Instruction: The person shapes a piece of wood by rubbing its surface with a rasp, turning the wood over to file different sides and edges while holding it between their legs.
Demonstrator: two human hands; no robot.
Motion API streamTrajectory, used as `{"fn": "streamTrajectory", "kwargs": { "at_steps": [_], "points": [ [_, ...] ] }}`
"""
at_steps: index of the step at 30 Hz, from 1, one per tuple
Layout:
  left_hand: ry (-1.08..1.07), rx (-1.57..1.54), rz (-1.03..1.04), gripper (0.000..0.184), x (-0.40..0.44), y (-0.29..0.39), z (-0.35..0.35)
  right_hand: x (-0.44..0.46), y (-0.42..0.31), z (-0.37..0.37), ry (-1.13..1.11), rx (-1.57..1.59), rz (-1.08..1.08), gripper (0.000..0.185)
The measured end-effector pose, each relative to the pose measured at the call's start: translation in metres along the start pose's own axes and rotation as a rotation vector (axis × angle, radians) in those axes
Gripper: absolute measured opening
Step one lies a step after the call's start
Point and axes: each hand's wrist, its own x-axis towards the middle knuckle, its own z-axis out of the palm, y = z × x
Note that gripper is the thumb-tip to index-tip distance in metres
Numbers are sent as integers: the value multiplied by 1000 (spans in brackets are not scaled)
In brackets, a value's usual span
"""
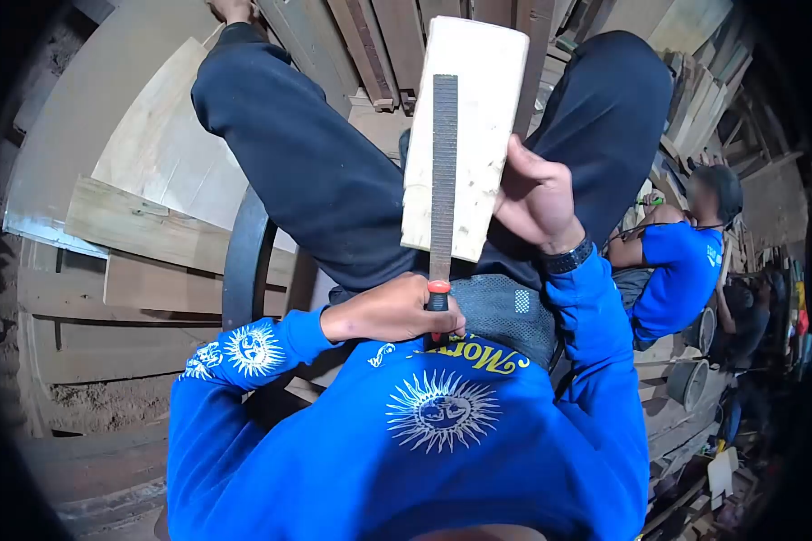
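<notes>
My left hand (395,309) is closed round the red and black handle of a flat rasp (444,171), close to my waist. The rasp's toothed metal blade points away from me and lies along the face of a pale wooden block (489,108). This block is roughly rectangular, with a rounded far corner and chipped patches near its lower end. My right hand (541,200) grips the block's right edge, thumb along the side and the other fingers partly hidden behind it. The block is held up between my spread knees.
Wide wooden boards (158,149) lean at the left, beside a dark curved band (246,257). Planks (370,54) lie beyond my knees. At the right, a co-worker in a blue shirt (677,266) sits among stacked wood pieces, near a round bucket (687,383).
</notes>
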Motion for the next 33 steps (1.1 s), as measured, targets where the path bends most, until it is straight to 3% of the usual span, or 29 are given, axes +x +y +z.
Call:
{"fn": "streamTrajectory", "kwargs": {
  "at_steps": [3,7,11,19,27,33],
  "points": [
    [25,-33,-59,25,-3,4,3,-1,8,-2,-64,-41,196,45],
    [22,-12,-22,34,-1,-1,1,-4,3,4,-4,-90,109,45],
    [4,-10,20,29,-1,-1,1,-2,-7,10,12,-11,-41,49],
    [5,-57,-70,23,-3,4,5,-2,12,-1,-10,-109,210,46],
    [16,-3,-9,27,0,-4,1,-1,-7,10,59,-4,-88,50],
    [15,-13,-23,26,-1,-2,2,-1,8,10,6,-101,102,47]
  ]
}}
